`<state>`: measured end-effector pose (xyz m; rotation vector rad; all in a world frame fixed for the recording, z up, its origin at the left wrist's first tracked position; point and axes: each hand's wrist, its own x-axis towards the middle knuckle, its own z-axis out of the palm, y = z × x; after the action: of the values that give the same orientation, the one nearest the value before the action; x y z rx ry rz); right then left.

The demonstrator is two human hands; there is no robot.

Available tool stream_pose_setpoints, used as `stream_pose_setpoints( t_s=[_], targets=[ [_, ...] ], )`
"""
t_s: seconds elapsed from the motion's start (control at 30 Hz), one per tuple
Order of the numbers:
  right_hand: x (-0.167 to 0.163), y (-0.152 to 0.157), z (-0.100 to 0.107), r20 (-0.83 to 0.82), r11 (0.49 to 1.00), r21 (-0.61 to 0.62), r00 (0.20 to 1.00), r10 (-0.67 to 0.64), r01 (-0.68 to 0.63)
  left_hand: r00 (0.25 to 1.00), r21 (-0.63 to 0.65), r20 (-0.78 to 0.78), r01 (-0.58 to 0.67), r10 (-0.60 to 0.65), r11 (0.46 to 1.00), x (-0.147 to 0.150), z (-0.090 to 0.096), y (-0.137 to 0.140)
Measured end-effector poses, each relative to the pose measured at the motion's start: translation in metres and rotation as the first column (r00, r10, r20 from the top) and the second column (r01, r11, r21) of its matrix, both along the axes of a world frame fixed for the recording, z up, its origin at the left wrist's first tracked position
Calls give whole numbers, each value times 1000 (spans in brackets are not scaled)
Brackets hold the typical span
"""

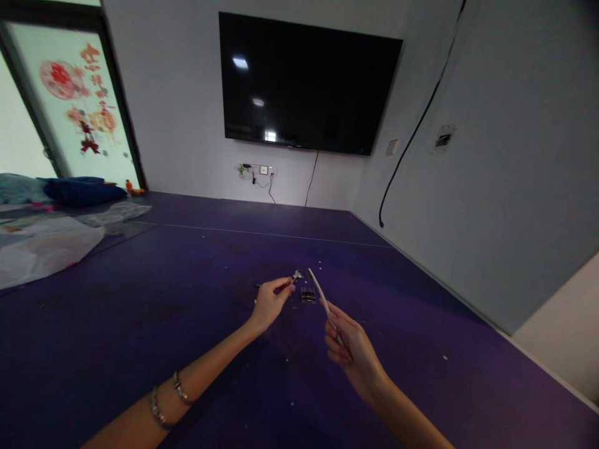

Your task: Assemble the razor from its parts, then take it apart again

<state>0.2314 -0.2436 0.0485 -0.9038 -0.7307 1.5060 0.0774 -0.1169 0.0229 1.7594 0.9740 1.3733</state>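
My left hand (270, 305) reaches forward over the purple floor surface, thumb and fingers pinched on a small whitish-grey piece (297, 275). The piece is too small to name. My right hand (349, 343) is closed around a long, thin white stick-like tool (319, 290), whose kind I cannot make out. Its far tip points up and left, close to the small piece but seemingly apart from it. Between the hands lies a small dark rectangular object (307, 295) with pale markings. A thin dark green bit (258, 285) shows just left of my left hand.
Small white scraps (445, 357) are scattered over the purple surface (210, 374). Clear plastic sheeting (51, 246) and a dark blue cloth (84, 191) lie at the left. A television (304, 87) hangs on the far wall, and a black cable (416, 128) dangles at the right.
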Motion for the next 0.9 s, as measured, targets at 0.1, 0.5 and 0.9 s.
stream_pose_setpoints(
  t_s=[0.1, 0.5, 0.9],
  targets=[
    [-2, 1, -5, 2, 1000, 4, 1000, 23, -23, 1000, 6, 20, -6, 6, 1000, 1, -1, 0],
    [-11, 0, -13, -30, 1000, -5, 999, -13, 13, 1000, -6, 18, -13, 13, 1000, 3, 3, -5],
    [-14, 4, -6, -33, 999, 2, 999, -32, 32, 1000, 11, -18, -24, 24, 1000, 3, 5, -8]
  ],
)
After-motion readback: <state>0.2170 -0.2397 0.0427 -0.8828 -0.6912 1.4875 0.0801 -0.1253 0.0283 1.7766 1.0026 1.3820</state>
